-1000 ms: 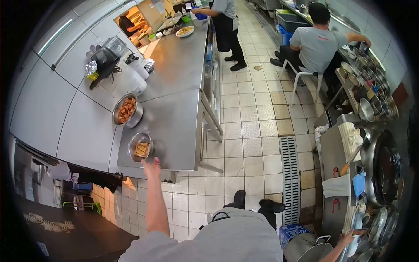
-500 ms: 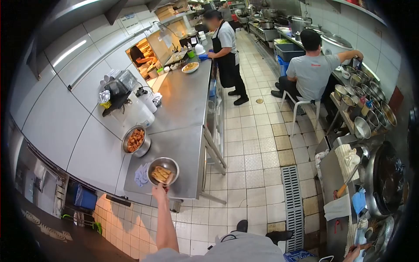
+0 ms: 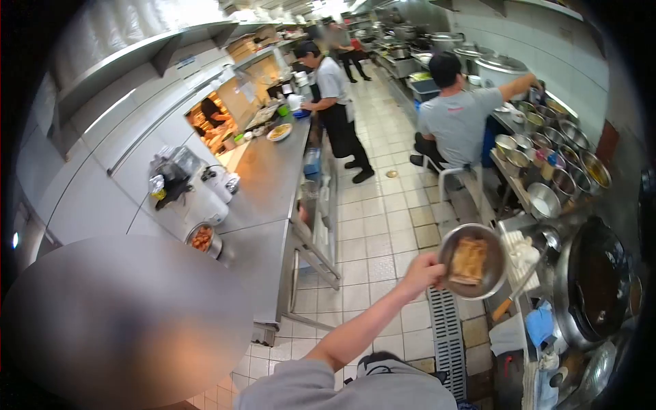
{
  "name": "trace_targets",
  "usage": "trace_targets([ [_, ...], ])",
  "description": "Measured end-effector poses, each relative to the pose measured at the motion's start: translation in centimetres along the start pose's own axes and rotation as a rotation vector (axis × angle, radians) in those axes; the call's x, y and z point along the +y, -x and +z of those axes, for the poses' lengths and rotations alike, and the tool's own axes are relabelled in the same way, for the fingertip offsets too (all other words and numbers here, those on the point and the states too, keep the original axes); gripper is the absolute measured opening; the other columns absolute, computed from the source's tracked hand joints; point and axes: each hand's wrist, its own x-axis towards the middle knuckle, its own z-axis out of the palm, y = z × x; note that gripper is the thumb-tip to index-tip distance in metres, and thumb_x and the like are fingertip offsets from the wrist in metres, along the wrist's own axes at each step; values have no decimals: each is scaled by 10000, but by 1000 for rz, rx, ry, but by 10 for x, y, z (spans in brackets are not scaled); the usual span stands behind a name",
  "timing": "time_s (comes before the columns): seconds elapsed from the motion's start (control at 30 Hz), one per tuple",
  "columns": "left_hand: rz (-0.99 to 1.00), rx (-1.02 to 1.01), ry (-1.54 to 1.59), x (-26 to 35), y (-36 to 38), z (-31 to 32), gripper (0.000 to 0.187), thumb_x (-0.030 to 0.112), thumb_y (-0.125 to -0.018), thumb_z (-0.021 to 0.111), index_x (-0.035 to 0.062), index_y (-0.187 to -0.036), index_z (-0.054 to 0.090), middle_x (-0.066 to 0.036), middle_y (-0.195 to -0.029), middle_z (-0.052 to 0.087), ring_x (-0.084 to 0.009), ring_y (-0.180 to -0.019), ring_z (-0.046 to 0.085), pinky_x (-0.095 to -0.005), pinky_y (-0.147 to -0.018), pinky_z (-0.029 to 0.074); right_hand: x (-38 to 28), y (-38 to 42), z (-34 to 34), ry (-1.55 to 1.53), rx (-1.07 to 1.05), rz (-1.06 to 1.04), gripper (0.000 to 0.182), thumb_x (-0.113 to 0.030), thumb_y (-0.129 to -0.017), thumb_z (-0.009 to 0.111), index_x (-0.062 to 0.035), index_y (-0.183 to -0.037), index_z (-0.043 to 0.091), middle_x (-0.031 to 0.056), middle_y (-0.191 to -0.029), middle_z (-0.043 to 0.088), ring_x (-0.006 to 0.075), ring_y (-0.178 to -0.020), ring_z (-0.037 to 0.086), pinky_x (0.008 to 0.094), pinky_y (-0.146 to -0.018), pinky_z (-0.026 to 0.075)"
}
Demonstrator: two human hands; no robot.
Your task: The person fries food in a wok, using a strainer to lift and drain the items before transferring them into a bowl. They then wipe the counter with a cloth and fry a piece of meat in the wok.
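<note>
"In the head view, where's the food [image 3: 470, 261]?"
"In a metal bowl [image 3: 497, 265], above the floor by the stove side. The left hand [image 3: 425, 273] has its fingers closed on the rim; the right is out of sight."
"Handling?"
"Bowl likely light and stiff, maybe greasy; food probably breakable. Grip the rim, keep it level."
"Obstacles?"
"A wooden handle [image 3: 502, 311] and white cloth [image 3: 523, 254], near the wok [image 3: 601, 280]. Lower left is blurred, perhaps something close."

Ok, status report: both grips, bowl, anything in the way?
Left grip shut on metal bowl of golden food, held up. Right grip not visible. Large blurred shape covers lower left.
</note>
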Motion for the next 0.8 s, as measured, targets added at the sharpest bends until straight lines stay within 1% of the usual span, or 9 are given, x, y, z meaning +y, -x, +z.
trace_targets([
  [0.1,-19,-232,20,-3,-33,105,146,67,-813,632,53,-751,501,-69,-705,593,-153,-567,607,-298,-500,514,-3,-4,-5,-395,53,779,350,-289,-870,616,-22,-1096,585,38,-664,555,168,-444,421,351,-396,333],
  [0.17,-51,-343,-51,-2,-46,168,138,71,-810,638,54,-754,513,-60,-695,586,-154,-573,611,-293,-505,526,112,49,-20,-560,116,914,414,-233,-879,629,-93,-1258,543,-25,-698,524,95,-463,403,282,-389,308],
  [0.2,-59,-382,-115,-7,-52,198,129,71,-806,642,52,-752,525,-52,-699,589,-154,-573,612,-295,-510,532,-5,33,-35,-527,91,959,333,-183,-903,597,-94,-1221,552,-53,-654,463,54,-477,392,217,-403,303],
  [0.3,-126,-565,-171,-17,-58,281,79,26,-803,621,29,-769,550,-72,-720,596,-171,-576,617,-289,-533,548,-68,38,-57,-624,60,935,294,-151,-933,588,-126,-1222,538,-69,-615,434,23,-431,356,196,-355,265],
  [0.37,-129,-691,-133,-38,-64,333,98,27,-808,597,26,-756,514,-87,-667,594,-163,-539,631,-279,-458,509,-92,39,-70,-691,117,938,327,-175,-959,555,-115,-1276,504,-64,-632,429,8,-419,322,173,-353,230],
  [0.4,-199,-723,-215,-45,-68,359,62,-30,-820,576,8,-797,532,-94,-723,600,-170,-572,613,-283,-538,560,-93,42,-77,-699,104,954,415,-148,-968,520,-106,-1372,436,-50,-615,435,21,-418,345,185,-355,255],
  [0.6,-210,-937,-172,-99,-71,490,146,15,-812,590,37,-703,495,-110,-662,610,-190,-523,644,-270,-458,499,-157,62,-105,-663,212,954,445,-142,-983,485,-82,-1414,390,-31,-636,462,19,-406,324,177,-343,234],
  [0.73,172,-954,-549,-87,-43,560,147,31,-809,587,3,-680,522,-185,-692,628,-278,-635,688,-370,-563,549,-186,74,-97,-807,260,1031,439,-151,-976,509,-111,-1396,388,-14,-658,490,26,-422,348,178,-350,251],
  [0.8,1002,-896,-738,-98,-17,591,99,36,-807,566,-56,-791,597,-308,-750,623,-413,-794,675,-461,-706,543,-193,69,-81,-893,224,1105,372,-161,-979,515,-157,-1338,420,-12,-680,488,31,-439,351,177,-355,246],
])
